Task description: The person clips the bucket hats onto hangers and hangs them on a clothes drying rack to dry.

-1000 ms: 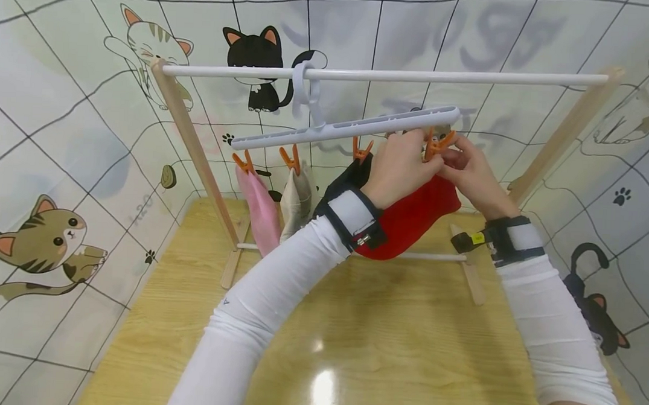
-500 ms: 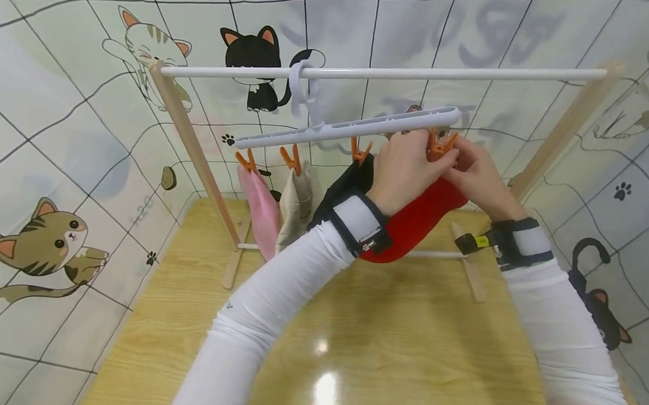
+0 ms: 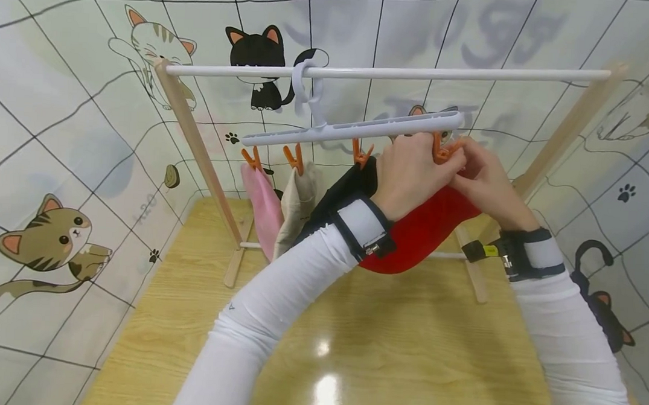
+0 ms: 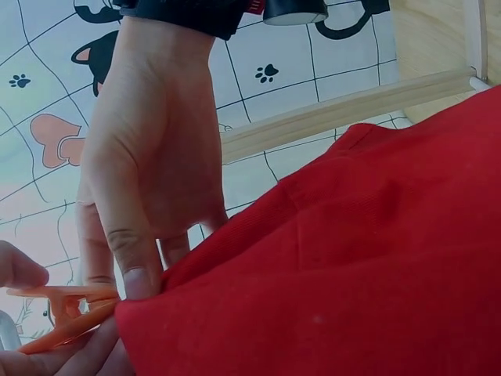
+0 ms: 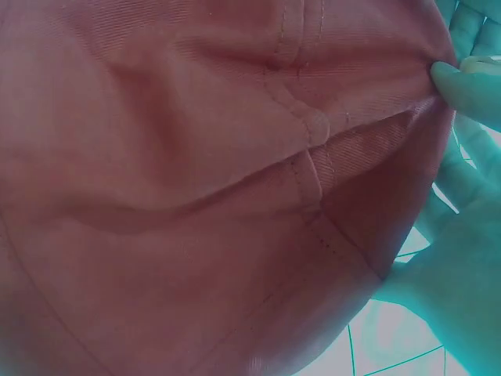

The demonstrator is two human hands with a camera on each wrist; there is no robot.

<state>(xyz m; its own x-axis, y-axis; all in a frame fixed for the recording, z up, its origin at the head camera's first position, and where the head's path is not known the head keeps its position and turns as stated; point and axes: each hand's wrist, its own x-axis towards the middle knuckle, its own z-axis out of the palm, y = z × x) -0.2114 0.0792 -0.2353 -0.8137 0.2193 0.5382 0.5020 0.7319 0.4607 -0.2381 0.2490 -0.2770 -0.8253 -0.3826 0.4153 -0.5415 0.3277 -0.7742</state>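
In the head view, a red stitched cloth item [image 3: 429, 228] hangs below the right end of a light grey clip hanger [image 3: 360, 130]. My left hand [image 3: 409, 176] grips an orange clip [image 3: 442, 153] under that end. Beside it, my right hand [image 3: 491, 182] pinches the top edge of the red cloth. The left wrist view shows the right hand [image 4: 156, 164] with thumb and finger on a red corner [image 4: 145, 313], which touches the orange clip [image 4: 70, 313]. Stitched seams on the red cloth [image 5: 196, 157] fill most of the right wrist view.
A pink cloth item [image 3: 261, 206], a beige one [image 3: 297, 201] and a black one [image 3: 352, 185] hang from other orange clips. The hanger hooks over the white rail [image 3: 471, 75] of a wooden rack [image 3: 196, 142] on a wooden table [image 3: 351, 336].
Both hands, the orange clip and the red cloth have shifted slightly right and down. The right end of the hanger has dropped a little.
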